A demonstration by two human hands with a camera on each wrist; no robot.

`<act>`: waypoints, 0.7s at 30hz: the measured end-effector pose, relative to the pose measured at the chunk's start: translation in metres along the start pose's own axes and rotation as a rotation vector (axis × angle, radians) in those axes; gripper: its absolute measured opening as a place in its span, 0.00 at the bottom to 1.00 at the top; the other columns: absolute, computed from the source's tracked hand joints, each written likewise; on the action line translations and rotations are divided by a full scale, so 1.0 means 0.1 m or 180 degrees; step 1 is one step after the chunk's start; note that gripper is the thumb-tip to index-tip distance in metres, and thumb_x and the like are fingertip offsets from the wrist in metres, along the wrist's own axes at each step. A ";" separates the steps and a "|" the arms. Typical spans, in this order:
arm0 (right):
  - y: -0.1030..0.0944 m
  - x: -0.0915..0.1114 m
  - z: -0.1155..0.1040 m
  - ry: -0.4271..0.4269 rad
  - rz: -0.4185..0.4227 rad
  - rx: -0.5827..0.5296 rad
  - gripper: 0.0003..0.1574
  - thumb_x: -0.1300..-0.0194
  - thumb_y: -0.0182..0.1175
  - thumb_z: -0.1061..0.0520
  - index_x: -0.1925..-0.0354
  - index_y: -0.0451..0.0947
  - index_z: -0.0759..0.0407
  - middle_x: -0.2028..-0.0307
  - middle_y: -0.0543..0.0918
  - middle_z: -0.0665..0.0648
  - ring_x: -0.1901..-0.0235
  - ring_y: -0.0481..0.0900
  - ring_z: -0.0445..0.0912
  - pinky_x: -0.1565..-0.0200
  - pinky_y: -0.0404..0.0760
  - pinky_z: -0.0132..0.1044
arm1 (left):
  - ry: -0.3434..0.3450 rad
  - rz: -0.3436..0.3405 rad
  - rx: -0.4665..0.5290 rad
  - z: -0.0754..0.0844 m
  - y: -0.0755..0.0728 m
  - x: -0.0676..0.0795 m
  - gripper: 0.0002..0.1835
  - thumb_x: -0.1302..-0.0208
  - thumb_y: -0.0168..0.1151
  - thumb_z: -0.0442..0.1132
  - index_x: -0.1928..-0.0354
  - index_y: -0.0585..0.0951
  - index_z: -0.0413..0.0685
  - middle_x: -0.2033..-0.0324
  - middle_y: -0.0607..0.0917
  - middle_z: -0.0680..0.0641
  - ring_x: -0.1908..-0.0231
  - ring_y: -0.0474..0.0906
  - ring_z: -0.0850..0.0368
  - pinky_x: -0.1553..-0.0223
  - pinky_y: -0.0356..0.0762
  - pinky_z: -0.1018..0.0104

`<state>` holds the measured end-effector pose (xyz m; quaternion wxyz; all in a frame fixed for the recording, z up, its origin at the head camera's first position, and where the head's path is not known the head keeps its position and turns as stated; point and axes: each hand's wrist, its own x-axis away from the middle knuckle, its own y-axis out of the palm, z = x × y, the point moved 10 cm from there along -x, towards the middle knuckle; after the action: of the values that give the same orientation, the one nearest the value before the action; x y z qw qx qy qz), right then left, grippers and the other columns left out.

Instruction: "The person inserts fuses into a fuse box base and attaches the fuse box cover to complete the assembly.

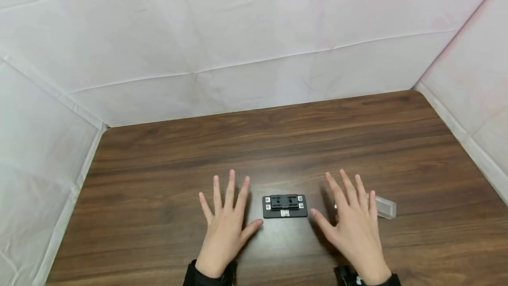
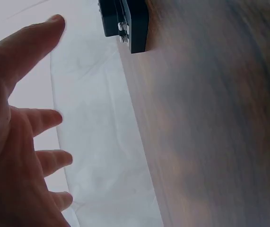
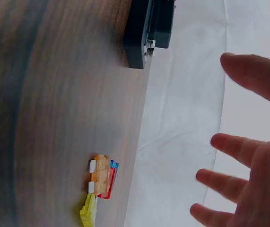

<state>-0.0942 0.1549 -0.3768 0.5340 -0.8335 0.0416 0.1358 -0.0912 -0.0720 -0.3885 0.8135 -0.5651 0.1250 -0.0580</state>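
A black fuse block [image 1: 284, 206] with silvery screw terminals lies flat on the wooden table, between the two hands. To its left is my left hand [image 1: 224, 228], palm down with fingers spread and nothing held; its thumb tip comes close to the block's left end. On the other side my right hand [image 1: 355, 228] is likewise spread and holds nothing. Small translucent pieces that look like blade fuses, orange [image 3: 100, 175], red [image 3: 111, 184] and yellow [image 3: 88, 210], with a bit of blue, lie together in the right wrist view. In the head view the right hand mostly hides them.
A clear plastic box [image 1: 386, 208] lies beside the right hand, partly covered by its fingers. White sheeting [image 1: 238, 78] rises behind the brown wood-grain table [image 1: 166, 153] and along both sides. Dark sleeves [image 1: 206, 275] cover the wrists.
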 end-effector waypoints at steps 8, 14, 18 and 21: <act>-0.12 0.01 0.05 0.0093 0.0279 -0.0331 0.34 0.47 0.64 0.51 0.43 0.69 0.60 0.46 0.73 0.70 0.42 0.60 0.69 0.50 0.57 0.72 | 0.0008 -0.0229 -0.0001 0.01 0.08 0.03 0.43 0.46 0.64 0.53 0.31 0.55 0.55 0.33 0.59 0.36 0.33 0.44 0.33 0.41 0.36 0.28; -0.21 0.02 0.13 0.0185 0.0470 -0.0441 0.27 0.47 0.64 0.56 0.49 0.73 0.62 0.56 0.80 0.67 0.52 0.72 0.64 0.54 0.65 0.67 | 0.0086 -0.0330 0.0006 0.04 0.10 0.02 0.34 0.44 0.62 0.50 0.37 0.65 0.50 0.48 0.76 0.40 0.47 0.70 0.40 0.45 0.60 0.34; -0.24 0.03 0.19 0.0282 0.0496 -0.0409 0.23 0.46 0.63 0.56 0.51 0.75 0.60 0.61 0.84 0.61 0.59 0.77 0.60 0.60 0.69 0.62 | 0.0126 -0.0420 -0.0019 0.08 0.11 0.02 0.29 0.42 0.61 0.50 0.40 0.69 0.48 0.54 0.80 0.41 0.53 0.75 0.43 0.48 0.67 0.39; -0.26 0.05 0.25 0.0373 0.0509 -0.0358 0.22 0.47 0.63 0.56 0.52 0.76 0.58 0.62 0.85 0.58 0.61 0.78 0.58 0.66 0.71 0.59 | 0.0144 -0.0444 -0.0047 0.10 0.10 0.02 0.25 0.41 0.60 0.49 0.44 0.72 0.47 0.58 0.82 0.43 0.58 0.77 0.46 0.50 0.70 0.43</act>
<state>-0.0883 0.1891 -0.3650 0.4706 -0.8626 0.1314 0.1311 -0.0871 -0.0599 -0.3948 0.8002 -0.5770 0.1041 -0.1263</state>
